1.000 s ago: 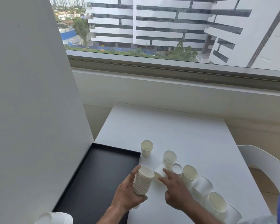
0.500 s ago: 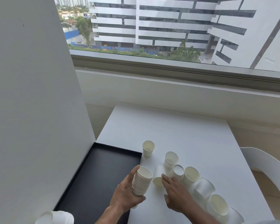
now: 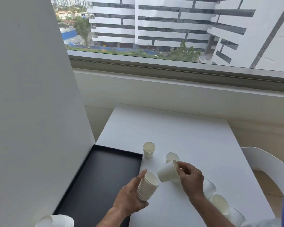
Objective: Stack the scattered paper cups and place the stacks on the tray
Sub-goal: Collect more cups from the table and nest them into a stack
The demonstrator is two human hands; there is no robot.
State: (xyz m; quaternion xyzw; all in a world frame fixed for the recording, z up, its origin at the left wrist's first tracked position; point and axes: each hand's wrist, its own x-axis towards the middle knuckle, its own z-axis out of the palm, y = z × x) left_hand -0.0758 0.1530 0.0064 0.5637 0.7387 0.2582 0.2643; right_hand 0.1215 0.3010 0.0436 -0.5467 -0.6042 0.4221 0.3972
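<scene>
A stack of nested paper cups [image 3: 147, 185] is gripped in the left hand [image 3: 129, 196], fingers curled round its side and thumb raised beside its rim; the stack is tilted, mouth up and to the right, just above the tabletop [image 3: 179, 136] at the right edge of the tray [image 3: 95, 177]. Just beside the stack's mouth, a single paper cup [image 3: 167, 172] is pinched at its rim by the thumb and fingertips of the right hand [image 3: 191, 178]; it is lifted and tipped on its side, its base towards the stack.

Further cups are left loose on the white tabletop: one upright cup [image 3: 148, 149] near the tray's far right corner, a second cup [image 3: 170, 157] partly hidden behind the held one, and a row of cups [image 3: 220, 203] running towards the near right edge behind the right forearm, some lying tilted.

The black, shallow-rimmed tray is set on the left part of the tabletop, against a white wall panel [image 3: 31, 112]. Another stack of cups [image 3: 56, 221] is seen lying on its side at the bottom left corner; whether it rests on the tray cannot be told.

A white chair [image 3: 269, 167] stands at the tabletop's right. Beyond a white ledge, a wide window [image 3: 170, 30] is seen, with white multi-storey buildings and trees outside.
</scene>
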